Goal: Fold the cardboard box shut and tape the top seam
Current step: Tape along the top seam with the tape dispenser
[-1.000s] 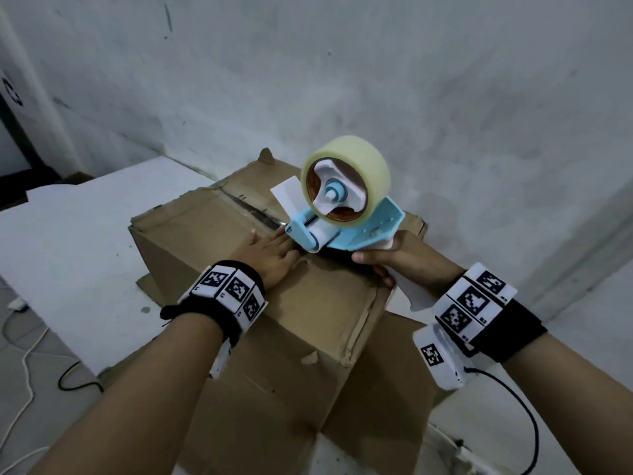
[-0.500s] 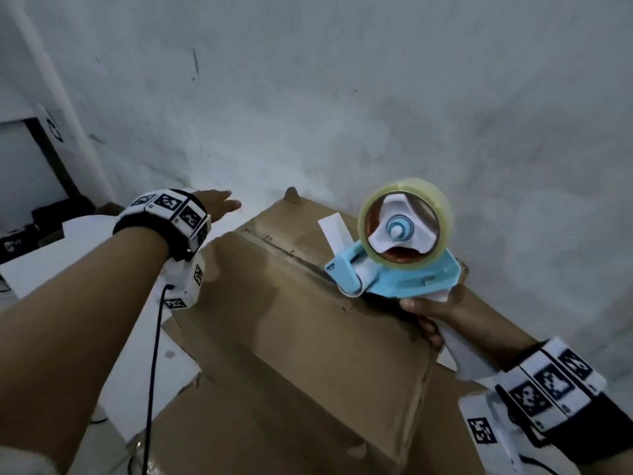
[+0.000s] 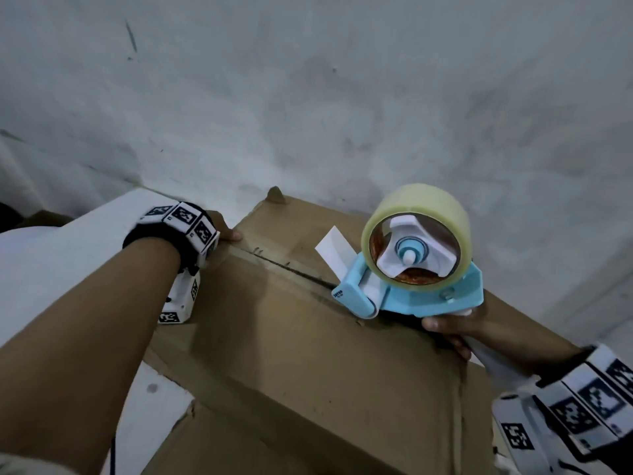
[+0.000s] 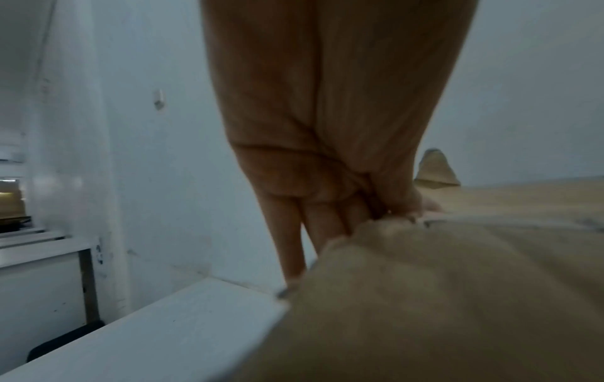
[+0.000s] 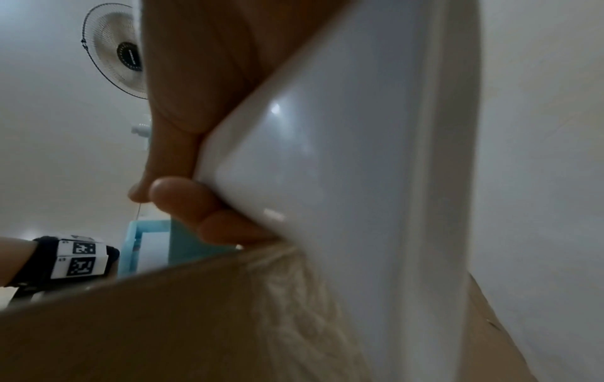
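Note:
The brown cardboard box (image 3: 308,365) stands with its top flaps folded down, the seam (image 3: 291,269) a dark line across the top. My left hand (image 3: 222,231) holds the seam's far left end. In the left wrist view its thumb (image 4: 421,204) lies on top and its fingers (image 4: 294,232) reach down the side wall. My right hand (image 3: 459,330) grips the white handle (image 5: 359,181) of the blue tape dispenser (image 3: 428,296), which carries a clear tape roll (image 3: 414,214). The dispenser's nose sits on the seam near the middle, a white tab (image 3: 334,252) sticking up.
The box rests on a white table (image 3: 68,269) against a grey wall (image 3: 308,97). More cardboard (image 3: 239,440) sticks out below the box's near side. A wall fan (image 5: 114,51) shows in the right wrist view, and shelving (image 4: 32,245) stands to the left.
My left hand left the box top beside the dispenser, swung out to the left, and now holds the box's far left end. The dispenser has stayed at the seam.

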Motion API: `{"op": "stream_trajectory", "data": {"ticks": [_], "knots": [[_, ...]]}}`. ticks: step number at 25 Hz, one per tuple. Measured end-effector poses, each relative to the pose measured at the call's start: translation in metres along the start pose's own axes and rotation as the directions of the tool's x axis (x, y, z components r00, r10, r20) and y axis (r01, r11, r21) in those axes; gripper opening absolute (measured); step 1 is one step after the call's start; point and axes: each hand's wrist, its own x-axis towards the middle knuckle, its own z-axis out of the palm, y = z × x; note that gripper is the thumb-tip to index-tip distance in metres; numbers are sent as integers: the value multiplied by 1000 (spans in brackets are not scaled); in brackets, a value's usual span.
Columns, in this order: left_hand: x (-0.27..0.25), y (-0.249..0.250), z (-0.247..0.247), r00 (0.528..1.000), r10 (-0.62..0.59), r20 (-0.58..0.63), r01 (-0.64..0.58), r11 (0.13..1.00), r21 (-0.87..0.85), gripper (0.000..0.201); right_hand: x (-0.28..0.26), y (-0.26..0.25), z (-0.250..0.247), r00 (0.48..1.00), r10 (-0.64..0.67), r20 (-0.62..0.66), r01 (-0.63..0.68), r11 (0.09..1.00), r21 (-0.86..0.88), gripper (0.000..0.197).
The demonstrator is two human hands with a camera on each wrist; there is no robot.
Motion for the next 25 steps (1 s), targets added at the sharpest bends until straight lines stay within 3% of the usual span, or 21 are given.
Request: {"op": "stream_trajectory", "data": {"ticks": [3, 7, 11, 16, 18, 22, 25], "knots": [[9, -9, 3, 1000, -5, -9, 4, 992, -129, 44, -2, -3, -4, 1000, -10, 29, 11, 1000, -26, 28], [7, -9, 2, 998, -55, 4, 54, 961, -272, 32, -7, -8, -12, 1000, -1, 20, 1, 1000, 23, 19], [5, -6, 2, 998, -56, -6, 52, 963, -265, 26, -23, -6, -32, 1000, 17, -1, -17, 1000, 13, 48], [5, -2, 4, 994, -103, -49, 88, 967, -239, 33, -43, 14, -54, 994, 101, -37, -101, 995, 4, 23], [3, 1, 2, 995, -92, -46, 79, 972, -222, 32, -51, 23, -58, 994, 109, -30, -109, 994, 25, 27], [-13, 8, -5, 996, 66, -53, -70, 995, -76, 41, -53, 43, -51, 995, 53, -81, -43, 992, 116, 36], [-34, 40, 5, 943, 159, -292, -84, 964, 253, 51, -49, 61, -39, 984, 6, -175, 17, 992, 127, 25]]}}
